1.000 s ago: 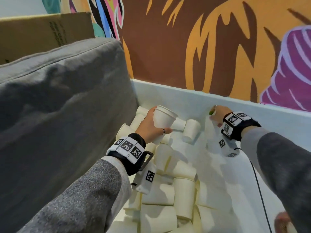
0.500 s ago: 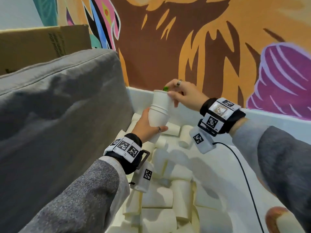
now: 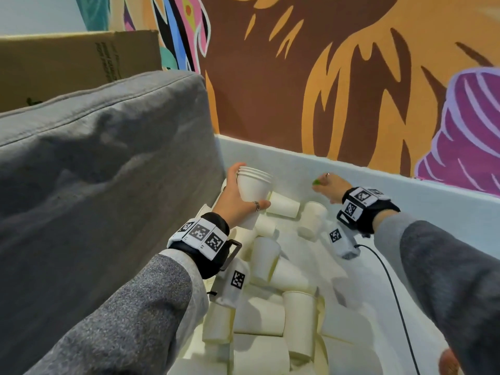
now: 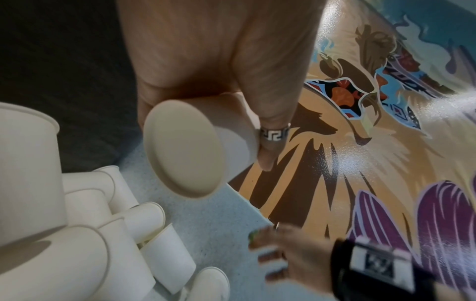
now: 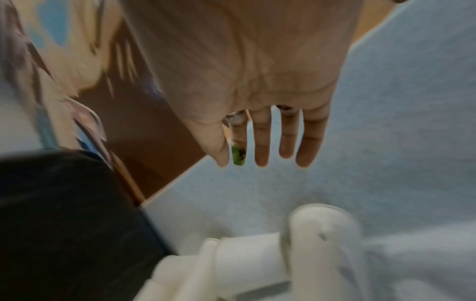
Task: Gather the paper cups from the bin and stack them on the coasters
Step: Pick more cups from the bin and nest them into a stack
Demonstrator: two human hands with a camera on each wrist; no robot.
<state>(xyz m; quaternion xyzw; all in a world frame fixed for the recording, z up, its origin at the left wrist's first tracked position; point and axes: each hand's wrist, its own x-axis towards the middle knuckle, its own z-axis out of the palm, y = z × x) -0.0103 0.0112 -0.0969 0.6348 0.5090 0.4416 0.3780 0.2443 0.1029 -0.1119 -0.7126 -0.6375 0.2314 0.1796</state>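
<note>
White paper cups (image 3: 253, 186), nested, sit in my left hand (image 3: 234, 199), fingers curled round them; my right hand (image 5: 260, 85) holds nothing, fingers straight, above the bin (image 3: 422, 201).

nested white cups (image 3: 254, 186): upright, held aloft | loose cups (image 3: 273, 315): tumbled in white bin (image 3: 297, 165)

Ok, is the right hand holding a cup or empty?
Empty. The right hand reaches over the white bin with fingers straight and spread, nothing between them; the left hand holds the nested white paper cups.
</note>
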